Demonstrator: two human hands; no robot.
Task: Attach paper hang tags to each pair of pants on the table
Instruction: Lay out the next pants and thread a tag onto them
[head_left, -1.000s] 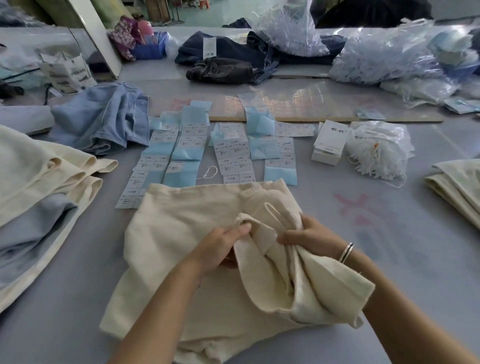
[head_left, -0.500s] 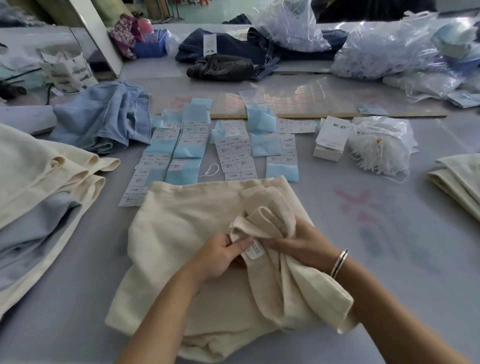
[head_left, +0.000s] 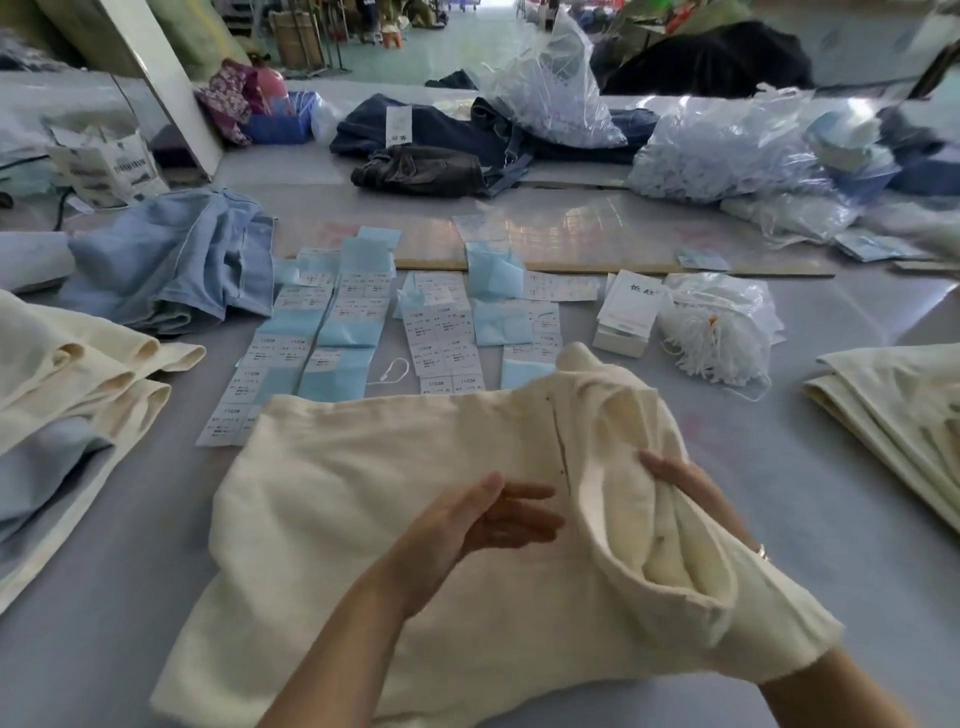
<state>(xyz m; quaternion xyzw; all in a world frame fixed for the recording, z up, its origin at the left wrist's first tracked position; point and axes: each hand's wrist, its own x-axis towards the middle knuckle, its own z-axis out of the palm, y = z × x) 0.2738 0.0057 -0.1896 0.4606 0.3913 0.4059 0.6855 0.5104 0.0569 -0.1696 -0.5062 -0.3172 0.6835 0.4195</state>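
A pair of cream pants (head_left: 363, 509) lies spread on the grey table (head_left: 810, 519) in front of me. My left hand (head_left: 483, 525) hovers just over its middle, fingers straight and holding nothing. My right hand (head_left: 685, 488) grips a raised fold of the pants at the right, and cloth drapes over its wrist. Rows of white and blue paper hang tags (head_left: 441, 332) lie just beyond the pants. A loose string loop (head_left: 389, 371) lies among them.
A white box of tags (head_left: 628, 312) and a bag of white strings (head_left: 722, 332) sit at centre right. Cream and blue pants are stacked at left (head_left: 62, 374), blue pants (head_left: 171, 260) behind them, folded cream pants (head_left: 893, 405) at right. Dark jeans (head_left: 431, 140) and plastic bags (head_left: 727, 145) lie at the back.
My left hand has let go of the bunched cloth and opened. The pants have been spread wider and flatter, with the fold now thrown over my right wrist. The small inner label is out of sight.
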